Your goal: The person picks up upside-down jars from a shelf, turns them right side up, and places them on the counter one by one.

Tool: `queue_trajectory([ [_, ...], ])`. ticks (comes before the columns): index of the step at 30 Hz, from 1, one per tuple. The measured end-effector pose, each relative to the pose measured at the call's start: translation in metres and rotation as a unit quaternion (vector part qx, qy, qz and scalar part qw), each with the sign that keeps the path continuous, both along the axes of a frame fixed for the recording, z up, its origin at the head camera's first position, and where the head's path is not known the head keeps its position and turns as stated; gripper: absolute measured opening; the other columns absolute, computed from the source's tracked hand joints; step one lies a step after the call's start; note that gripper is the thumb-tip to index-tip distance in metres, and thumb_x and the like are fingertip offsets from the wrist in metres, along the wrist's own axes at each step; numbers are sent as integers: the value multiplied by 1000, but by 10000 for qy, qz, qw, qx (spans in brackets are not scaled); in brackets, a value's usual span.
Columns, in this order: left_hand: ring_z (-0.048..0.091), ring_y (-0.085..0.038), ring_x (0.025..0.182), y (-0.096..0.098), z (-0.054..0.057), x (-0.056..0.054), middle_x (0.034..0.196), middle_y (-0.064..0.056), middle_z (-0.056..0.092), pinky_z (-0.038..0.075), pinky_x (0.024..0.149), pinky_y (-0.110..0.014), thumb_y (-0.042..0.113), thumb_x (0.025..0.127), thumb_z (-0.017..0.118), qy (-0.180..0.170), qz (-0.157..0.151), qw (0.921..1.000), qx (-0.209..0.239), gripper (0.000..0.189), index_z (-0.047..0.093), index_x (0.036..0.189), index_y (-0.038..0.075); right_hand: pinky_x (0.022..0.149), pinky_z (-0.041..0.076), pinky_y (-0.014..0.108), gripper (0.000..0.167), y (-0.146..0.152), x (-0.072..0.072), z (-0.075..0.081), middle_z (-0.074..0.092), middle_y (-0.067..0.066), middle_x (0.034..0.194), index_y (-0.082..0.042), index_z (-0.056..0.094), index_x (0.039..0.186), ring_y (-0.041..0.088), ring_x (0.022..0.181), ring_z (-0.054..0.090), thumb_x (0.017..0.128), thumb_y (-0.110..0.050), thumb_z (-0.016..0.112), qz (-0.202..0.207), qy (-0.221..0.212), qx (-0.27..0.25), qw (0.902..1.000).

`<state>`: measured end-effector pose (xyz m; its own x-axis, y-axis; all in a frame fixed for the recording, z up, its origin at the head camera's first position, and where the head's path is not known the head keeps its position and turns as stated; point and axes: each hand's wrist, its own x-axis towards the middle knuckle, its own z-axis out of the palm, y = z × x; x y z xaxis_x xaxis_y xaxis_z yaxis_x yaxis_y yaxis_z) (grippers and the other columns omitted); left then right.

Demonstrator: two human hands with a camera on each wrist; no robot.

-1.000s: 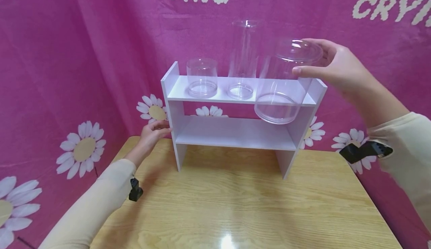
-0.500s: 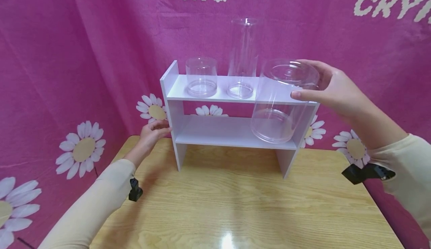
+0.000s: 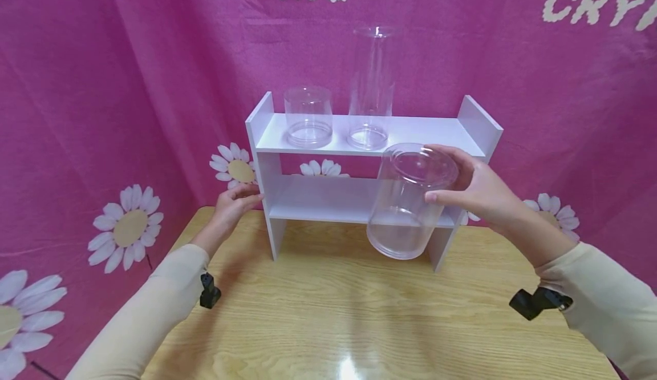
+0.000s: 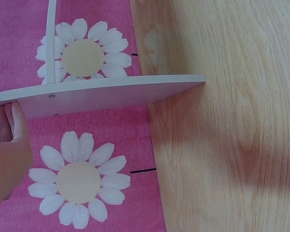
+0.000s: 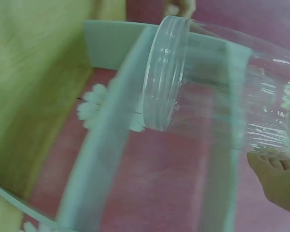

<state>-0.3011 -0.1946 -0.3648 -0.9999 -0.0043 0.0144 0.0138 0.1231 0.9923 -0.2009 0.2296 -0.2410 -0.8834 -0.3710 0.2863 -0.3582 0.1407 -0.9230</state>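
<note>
In the head view my right hand (image 3: 477, 189) grips a wide clear plastic jar (image 3: 405, 214) near its top, thumb in front and fingers behind. The jar hangs slightly tilted before the right part of a white two-tier shelf (image 3: 328, 197). My left hand (image 3: 230, 211) touches the outer face of the shelf's left side panel, fingers nearly straight; the left wrist view shows these fingers (image 4: 17, 121) against the panel (image 4: 101, 94). A short clear jar (image 3: 308, 118) and a tall narrow clear jar (image 3: 370, 92) stand upright on the upper tier.
Beneath the shelf is a wood-grain table (image 3: 328, 311). Close behind it hangs a pink curtain (image 3: 169, 72) with daisies and white lettering. The shelf's right side panel (image 3: 479, 123) rises above the upper tier.
My right hand has brought the wide jar down and a little left, from upper-tier height to in front of the lower tier. My left hand has stayed at the side panel.
</note>
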Motion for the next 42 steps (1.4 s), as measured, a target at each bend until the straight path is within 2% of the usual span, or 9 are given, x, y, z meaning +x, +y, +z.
queue_trajectory([
  [4,59,7,84,1,-2,1,96,16,57,52,80,-8,12,91,64,21,32,10000,87,45,52,129,-7,83,55,16,66,-2,0,-19,60,-13,119,-20,44,136,-1,104,61,81,6,69,-68,-247,237,9994],
  [9,60,7,79,0,-6,2,85,21,61,52,78,-9,15,90,66,134,190,9997,24,45,54,127,-7,87,52,14,71,-7,3,-43,57,-15,119,-11,39,141,-1,105,59,80,-1,74,-176,-387,684,9968],
  [13,62,6,80,-2,-12,7,85,20,63,53,80,-11,18,90,67,44,192,9998,90,48,54,128,-7,89,51,13,76,-9,5,-61,55,-6,128,-4,35,144,-3,106,58,79,-5,76,-139,-569,817,9949],
  [19,66,3,82,-5,-30,17,80,17,66,55,83,-14,6,91,63,-184,100,9971,738,44,49,128,-14,88,52,15,79,-7,9,-81,44,23,143,-4,34,145,-5,104,57,79,-11,77,-161,-799,974,9919],
  [23,66,4,81,-6,-43,26,80,17,65,55,84,-15,4,91,61,-244,38,9966,790,44,48,128,-16,89,52,15,81,-6,10,-92,43,28,143,-2,33,145,-7,105,57,78,-10,77,-148,-880,855,9923],
  [27,66,3,81,-4,-56,35,82,15,66,55,86,-16,3,91,60,-336,-21,9965,765,42,49,126,-16,91,50,13,80,-7,11,-104,44,23,144,-1,34,145,-8,108,57,78,-8,77,-151,-836,722,9938],
  [32,65,3,81,3,-72,43,82,14,69,55,84,-16,1,90,59,-372,-315,9960,751,39,51,123,-19,94,47,10,78,-10,13,-114,53,0,137,0,34,144,-8,111,55,78,-7,77,-119,-763,492,9958],
  [36,65,3,85,10,-79,50,90,9,71,54,82,-16,6,89,63,-399,-609,9970,277,41,53,123,-15,94,47,11,78,-13,14,-118,55,-14,129,3,33,144,-8,112,55,79,-4,75,-51,-717,270,9970],
  [42,63,4,92,21,-86,56,116,-13,69,51,87,-16,13,89,66,-174,-1339,9899,-433,41,57,123,-9,93,47,11,77,-18,13,-122,50,15,140,2,34,144,-8,110,55,79,-6,75,-163,-665,304,9972],
])
